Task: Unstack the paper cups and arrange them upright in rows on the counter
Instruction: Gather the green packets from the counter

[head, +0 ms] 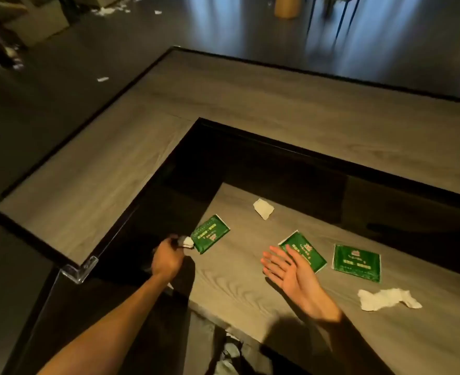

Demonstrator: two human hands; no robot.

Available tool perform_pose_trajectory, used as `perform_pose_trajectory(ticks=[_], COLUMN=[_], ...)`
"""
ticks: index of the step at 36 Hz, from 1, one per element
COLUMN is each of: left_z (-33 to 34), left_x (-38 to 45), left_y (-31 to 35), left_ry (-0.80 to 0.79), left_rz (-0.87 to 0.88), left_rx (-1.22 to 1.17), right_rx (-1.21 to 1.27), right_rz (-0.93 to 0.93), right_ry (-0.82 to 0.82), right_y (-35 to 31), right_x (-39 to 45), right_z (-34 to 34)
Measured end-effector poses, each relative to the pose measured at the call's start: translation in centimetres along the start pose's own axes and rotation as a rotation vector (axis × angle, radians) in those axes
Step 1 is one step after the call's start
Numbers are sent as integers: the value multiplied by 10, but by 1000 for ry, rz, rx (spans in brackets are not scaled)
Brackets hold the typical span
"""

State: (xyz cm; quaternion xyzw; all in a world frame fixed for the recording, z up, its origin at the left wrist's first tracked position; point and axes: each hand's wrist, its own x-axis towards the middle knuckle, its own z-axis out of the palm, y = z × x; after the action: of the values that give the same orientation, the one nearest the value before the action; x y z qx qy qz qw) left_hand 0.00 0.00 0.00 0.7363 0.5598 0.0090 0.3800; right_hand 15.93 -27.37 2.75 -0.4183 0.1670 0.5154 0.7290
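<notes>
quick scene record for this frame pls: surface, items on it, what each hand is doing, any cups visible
surface: lower wooden counter, raised wooden ledge around it
packets: three green packets, left, middle, right
paper scraps: small white piece; crumpled white tissue
left hand: fingers curled, pinching something white at the left packet's corner; blurred
right hand: open, fingers spread, above the counter, partly over the middle packet
paper cups: none in view
floor: white litter beyond the counter
</notes>
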Motion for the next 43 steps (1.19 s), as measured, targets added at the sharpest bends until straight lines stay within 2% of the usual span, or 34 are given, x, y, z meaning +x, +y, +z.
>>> perform_pose_trajectory(ticks=[5, 9, 11, 14, 16, 18, 20, 22, 24, 27, 30, 33, 36, 38, 41, 43], left_z=[2, 3, 2, 3, 5, 12, 21, 33, 43, 51, 52, 49, 50, 49, 60, 67], left_x=[32, 51, 61, 72, 73, 76, 77, 80, 81, 78, 83, 90, 97, 99, 90, 82], left_y=[3, 6, 6, 15, 26, 32, 35, 36, 32, 32, 39, 48, 57, 69, 103, 129], left_ry=[-240, -263, -247, -241, -278, -316, -349, -365, -306, -203, -205, -172, -244, -346, -445, -459], left_rz=[57, 93, 19, -134, -146, -41, 66, 177, 283, 378, 365, 391, 344, 336, 461, 613], left_rx=[98, 159, 101, 61, -65, -89, 17, 171, 280, 326, 313, 271, 282, 375, 451, 455], right_rx=[-163, -388, -490, -981, -1263, -1407, -1567, -1639, -1656, -1652, -1562, -1380, -1427, -1568, -1741, -1855], right_rz=[-34, -112, -293, -519, -474, -354, -299, -293, -339, -422, -480, -413, -315, -408, -549, -460], right_ry=[96, 308, 436, 711, 810, 774, 725, 748, 764, 752, 749, 702, 608, 621, 767, 842], right_y=[10, 1, -3, -10, -23, -33, -38, -39, -36, -30, -24, -19, -24, -30, -53, -75], right_x=[34, 61, 67, 66, 65, 71, 76, 81, 83, 87, 91, 92, 86, 81, 61, 51], right_z=[10, 8, -7, -28, -35, -42, -48, -54, -58, -71, -78, -73, -75, -80, -97, -105])
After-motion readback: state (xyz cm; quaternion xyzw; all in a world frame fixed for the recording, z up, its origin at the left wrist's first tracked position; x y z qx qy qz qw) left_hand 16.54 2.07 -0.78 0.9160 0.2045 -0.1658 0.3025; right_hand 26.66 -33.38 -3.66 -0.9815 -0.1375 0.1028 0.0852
